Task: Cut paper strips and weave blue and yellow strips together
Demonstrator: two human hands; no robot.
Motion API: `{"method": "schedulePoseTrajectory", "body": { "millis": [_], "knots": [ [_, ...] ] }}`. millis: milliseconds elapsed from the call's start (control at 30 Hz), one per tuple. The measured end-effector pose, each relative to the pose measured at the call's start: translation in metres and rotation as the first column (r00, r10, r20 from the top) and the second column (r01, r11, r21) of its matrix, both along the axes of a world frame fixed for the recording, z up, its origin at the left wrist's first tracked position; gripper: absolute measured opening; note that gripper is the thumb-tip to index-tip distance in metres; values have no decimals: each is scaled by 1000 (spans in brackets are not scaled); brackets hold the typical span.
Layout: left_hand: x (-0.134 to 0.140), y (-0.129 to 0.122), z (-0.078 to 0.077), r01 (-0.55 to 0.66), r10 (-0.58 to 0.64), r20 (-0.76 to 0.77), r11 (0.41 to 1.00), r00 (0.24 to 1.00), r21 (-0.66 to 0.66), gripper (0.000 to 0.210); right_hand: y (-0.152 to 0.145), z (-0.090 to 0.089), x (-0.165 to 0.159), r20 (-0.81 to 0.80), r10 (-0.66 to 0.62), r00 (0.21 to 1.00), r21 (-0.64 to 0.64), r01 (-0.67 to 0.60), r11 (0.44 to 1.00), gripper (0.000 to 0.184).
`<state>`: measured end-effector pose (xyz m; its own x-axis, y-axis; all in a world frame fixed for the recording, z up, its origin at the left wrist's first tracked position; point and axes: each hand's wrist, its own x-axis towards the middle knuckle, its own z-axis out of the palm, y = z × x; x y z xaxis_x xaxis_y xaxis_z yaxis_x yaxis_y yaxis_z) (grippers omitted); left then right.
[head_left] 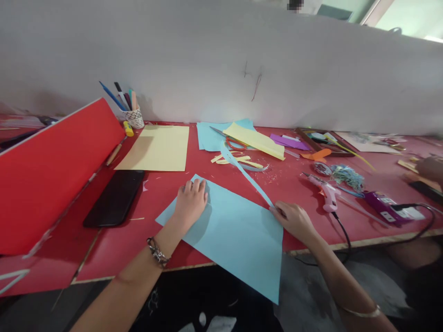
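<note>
A large light blue paper sheet (238, 235) lies slanted on the red table, its lower corner hanging past the front edge. My left hand (192, 200) rests on its upper left part, fingers together and curled down onto the paper near the top edge. At the sheet's right corner, my right hand (292, 219) pinches the near end of a narrow light blue paper strip (251, 180). That strip runs away to the upper left, toward the scissors (236, 144) with orange handles. Yellow paper strips (238, 160) lie beside it.
A black phone (116, 198), a yellow sheet (155, 147) and a red board (62, 170) are left, near a pen cup (134, 116). Rightward lie a pink glue gun (325, 191) with its cable, a purple power strip (387, 207) and another person's hand (431, 168).
</note>
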<state>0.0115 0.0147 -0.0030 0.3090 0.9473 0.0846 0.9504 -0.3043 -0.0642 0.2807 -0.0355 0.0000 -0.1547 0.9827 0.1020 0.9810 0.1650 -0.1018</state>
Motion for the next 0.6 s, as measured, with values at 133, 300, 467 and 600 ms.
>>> {"method": "schedulePoseTrajectory", "body": {
  "millis": [133,300,467,600],
  "knots": [
    [0,0,0,1,-1,7,1000,1000,3,40,-1,1,4,-26,96,995,10,-96,995,39],
    [-1,0,0,6,-6,-6,1000,1000,10,40,-1,-3,7,7,44,999,31,-44,999,42],
    [-1,0,0,11,-11,-8,1000,1000,9,41,-1,0,9,-31,50,998,55,-48,997,42],
    [0,0,1,11,-11,-3,1000,1000,-8,42,-3,1,13,-102,178,979,79,-171,982,41]
  ]
}}
